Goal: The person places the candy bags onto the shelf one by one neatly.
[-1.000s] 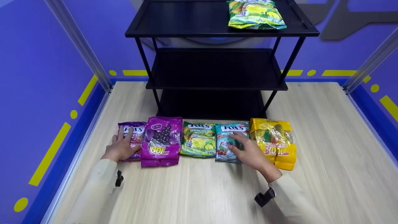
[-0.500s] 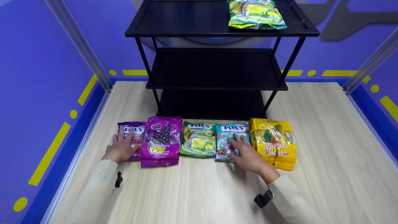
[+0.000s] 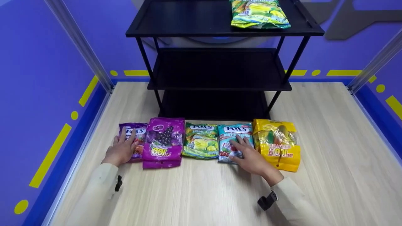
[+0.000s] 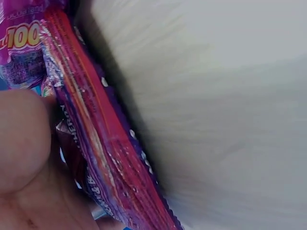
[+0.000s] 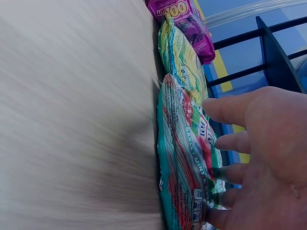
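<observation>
My left hand (image 3: 119, 150) lies on the small purple Fox's candy bag (image 3: 137, 154) at the left end of a row, fingers spread over its front. In the left wrist view, that hand's thumb side (image 4: 21, 139) is beside the bag's lower edge. My right hand (image 3: 251, 158) rests its spread fingertips on the teal Fox's candy bag (image 3: 226, 141). The right wrist view has those fingers (image 5: 230, 143) at the bag's front, not curled round it. Between the hands are a larger magenta Lot 100 bag (image 3: 163, 141) and a green Fox's bag (image 3: 201, 142).
A yellow Lot 100 bag (image 3: 278, 144) ends the row on the right, under my right wrist. Right behind the row stands a black three-tier shelf (image 3: 216, 70), with another green bag (image 3: 259, 14) on its top. Blue panels (image 3: 40, 94) wall the wooden table (image 3: 194, 194).
My right hand's fingers have come down onto the teal bag and shifted slightly. My left thumb has moved a little up and left on the purple bag. The bags keep their places.
</observation>
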Tool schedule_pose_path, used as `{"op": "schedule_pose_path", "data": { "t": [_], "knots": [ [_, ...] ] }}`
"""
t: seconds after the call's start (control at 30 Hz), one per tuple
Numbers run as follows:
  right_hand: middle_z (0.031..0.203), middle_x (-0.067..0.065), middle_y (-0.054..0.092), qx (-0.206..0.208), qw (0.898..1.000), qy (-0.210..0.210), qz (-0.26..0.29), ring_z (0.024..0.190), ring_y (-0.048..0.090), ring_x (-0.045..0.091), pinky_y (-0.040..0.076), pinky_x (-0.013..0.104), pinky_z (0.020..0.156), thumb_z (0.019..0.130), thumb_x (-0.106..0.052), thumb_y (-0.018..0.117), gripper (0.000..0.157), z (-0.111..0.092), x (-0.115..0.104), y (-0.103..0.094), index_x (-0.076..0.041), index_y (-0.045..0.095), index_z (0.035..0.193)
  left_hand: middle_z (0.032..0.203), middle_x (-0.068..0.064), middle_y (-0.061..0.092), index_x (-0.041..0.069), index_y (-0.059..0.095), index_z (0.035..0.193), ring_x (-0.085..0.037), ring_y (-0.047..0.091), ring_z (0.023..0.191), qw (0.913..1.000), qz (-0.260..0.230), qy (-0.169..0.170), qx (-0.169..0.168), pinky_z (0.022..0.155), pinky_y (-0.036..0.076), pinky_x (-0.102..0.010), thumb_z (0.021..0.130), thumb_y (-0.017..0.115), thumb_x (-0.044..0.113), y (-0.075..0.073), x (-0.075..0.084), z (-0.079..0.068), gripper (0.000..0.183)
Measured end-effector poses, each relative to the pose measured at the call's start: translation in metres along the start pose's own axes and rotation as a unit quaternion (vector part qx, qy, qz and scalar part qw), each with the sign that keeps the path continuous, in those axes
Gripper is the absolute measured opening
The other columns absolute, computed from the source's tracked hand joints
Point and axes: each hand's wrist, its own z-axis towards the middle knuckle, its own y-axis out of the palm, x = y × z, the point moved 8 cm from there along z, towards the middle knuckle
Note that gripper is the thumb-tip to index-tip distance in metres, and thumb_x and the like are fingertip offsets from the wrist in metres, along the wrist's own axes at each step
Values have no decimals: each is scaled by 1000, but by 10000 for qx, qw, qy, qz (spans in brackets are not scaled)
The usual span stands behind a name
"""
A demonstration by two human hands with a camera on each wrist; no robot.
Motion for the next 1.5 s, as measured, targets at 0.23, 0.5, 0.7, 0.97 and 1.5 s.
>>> {"op": "schedule_pose_path", "data": {
  "t": [0.23,0.5,0.7,0.97,1.5],
  "knots": [
    [163,10,14,-62,10000,72,3,150,3,39,14,66,116,96,-34,59,60,0,1,0,-20,38,150,159,-27,5,14,21,155,-60,21,137,9984,271,207,459,93,41,-73,106,29,31,-5,1,-3,52],
    [163,11,16,-3,10000,20,-24,150,4,40,13,65,117,95,-34,60,60,0,2,1,-18,39,149,158,-28,10,14,26,154,-62,27,132,9971,243,371,623,88,44,-73,106,30,29,-8,0,-3,50],
    [163,11,15,-7,10000,76,5,150,3,40,13,65,117,95,-33,60,60,0,3,1,-19,38,149,160,-25,10,16,26,153,-62,27,132,9974,41,324,639,91,41,-74,106,30,31,-9,-3,-1,50],
    [163,9,15,-30,9999,104,28,150,4,38,14,64,117,95,-34,60,60,2,2,2,-19,39,149,160,-23,10,16,29,152,-56,20,139,9967,-128,198,774,93,36,-76,106,31,31,-15,-8,-3,49],
    [161,15,21,157,9997,78,154,149,9,42,12,65,117,96,-31,58,57,3,-3,-3,-14,40,148,162,-20,7,17,27,154,-53,12,143,9954,-180,221,910,97,33,-76,106,29,32,-38,-6,-18,50]
  ]
}}
